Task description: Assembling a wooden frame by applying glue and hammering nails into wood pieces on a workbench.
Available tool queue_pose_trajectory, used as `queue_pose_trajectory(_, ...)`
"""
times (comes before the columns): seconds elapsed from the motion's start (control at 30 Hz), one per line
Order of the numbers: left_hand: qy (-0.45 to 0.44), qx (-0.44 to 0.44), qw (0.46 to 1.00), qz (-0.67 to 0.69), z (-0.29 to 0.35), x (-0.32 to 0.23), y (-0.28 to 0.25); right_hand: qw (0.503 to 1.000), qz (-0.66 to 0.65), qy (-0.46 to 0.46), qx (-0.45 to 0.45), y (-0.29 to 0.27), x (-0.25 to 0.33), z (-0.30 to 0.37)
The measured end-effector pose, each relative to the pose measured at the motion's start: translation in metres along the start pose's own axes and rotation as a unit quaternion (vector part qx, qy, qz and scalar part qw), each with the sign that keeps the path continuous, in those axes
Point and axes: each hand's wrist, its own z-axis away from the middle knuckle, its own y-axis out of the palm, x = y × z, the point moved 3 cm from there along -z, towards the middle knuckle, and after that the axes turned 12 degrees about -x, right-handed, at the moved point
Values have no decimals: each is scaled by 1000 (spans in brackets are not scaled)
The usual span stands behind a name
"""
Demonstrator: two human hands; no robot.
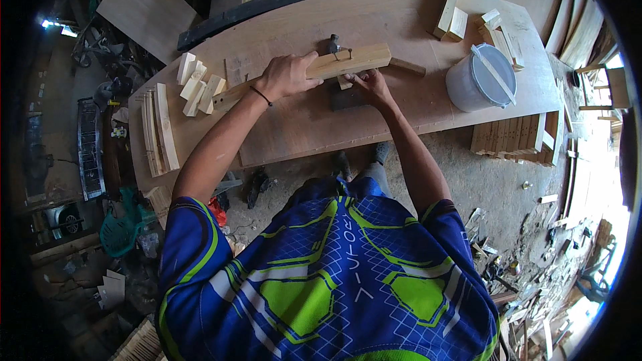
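A long pale wooden beam [351,60] lies slanted above the worktable, with small holes near its left end. My left hand [287,77] is closed round its middle, thumb along the near side. Just under the beam's right part, my right hand [371,87] has its fingers pinched together beside the end of a small wooden block [344,83]; what they hold is hidden. Two nail-like pins stand up from the beam's top. Right behind it is a dark hammer head [333,43]. Another wooden strip [408,67] projects beyond the beam's right end.
The curved worktable [287,144] carries short wood blocks [200,87] and long strips [159,130] on the left. A white lidded bucket [480,80] stands on the right, near more wood pieces [451,17]. Stacked lumber [511,135] sits below the right edge; scraps litter the floor.
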Motion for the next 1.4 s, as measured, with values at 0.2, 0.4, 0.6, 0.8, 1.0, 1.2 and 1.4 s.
queue_pose_trajectory(0.2, 16, -32, 999, 9, 0, 1, 1, 998, 57, -20, 3, -3, 5, -2)
queue_pose_trajectory(0.4, 20, -31, 999, 3, 0, 4, 4, 999, 48, -3, -14, -3, 5, 0)
queue_pose_trajectory(0.6, 0, -12, 1000, -9, 0, 6, 8, 996, 91, 24, 5, -5, 9, -1)
queue_pose_trajectory(0.8, 3, -25, 1000, 15, 2, 7, 10, 992, 119, -45, 16, -21, -16, -12)
queue_pose_trajectory(1.0, 2, -22, 1000, 0, 2, 5, 5, 793, 570, -212, -33, -68, 6, -43)
queue_pose_trajectory(1.2, -8, -12, 1000, -2, 3, 8, 11, 692, 706, -123, 88, -98, -37, -68)
queue_pose_trajectory(1.4, -1, -17, 1000, 2, 0, -1, 8, 699, 696, -147, 74, -132, -70, -73)
